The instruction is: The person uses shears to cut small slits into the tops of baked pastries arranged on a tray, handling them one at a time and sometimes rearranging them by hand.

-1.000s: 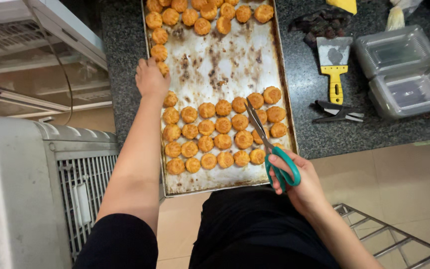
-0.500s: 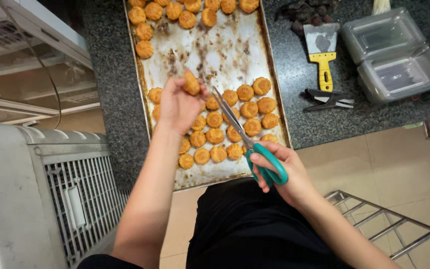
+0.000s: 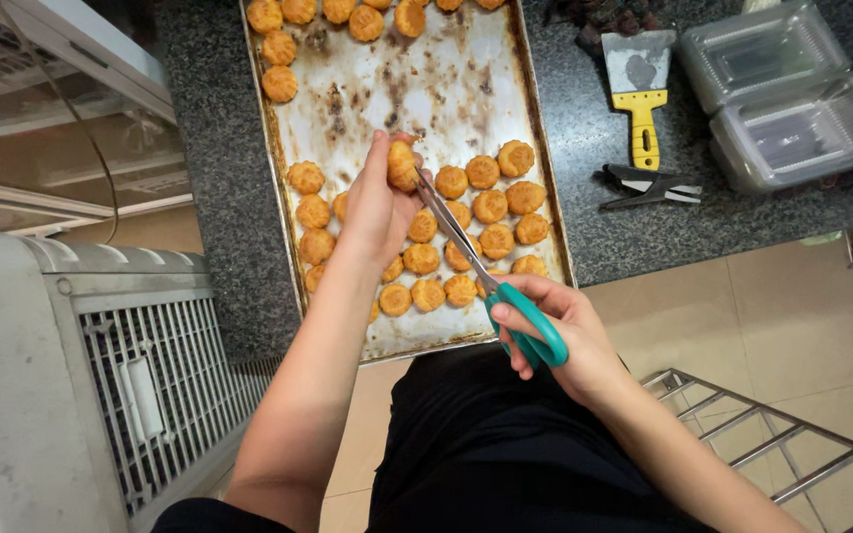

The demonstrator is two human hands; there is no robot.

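My left hand [image 3: 375, 209] holds one golden-brown pastry [image 3: 403, 165] lifted above a stained metal baking tray [image 3: 446, 84]. My right hand [image 3: 555, 331] grips scissors with teal handles [image 3: 525, 324]; their blade tips touch the lower edge of the held pastry. Several more round pastries [image 3: 486, 205] lie in rows on the near half of the tray. Another group of pastries [image 3: 293, 44] sits at the tray's far end.
The tray rests on a dark speckled counter [image 3: 209, 178]. A yellow-handled scraper [image 3: 639, 89], a black clip tool [image 3: 649, 186] and two clear plastic boxes [image 3: 792, 99] lie to the right. A grey grilled appliance [image 3: 81, 375] stands at lower left, a metal rack [image 3: 762, 434] at lower right.
My left hand moved from the tray's left edge onto the pastries and picked one up. The scissors in my right hand swung up until their tips met the held pastry.
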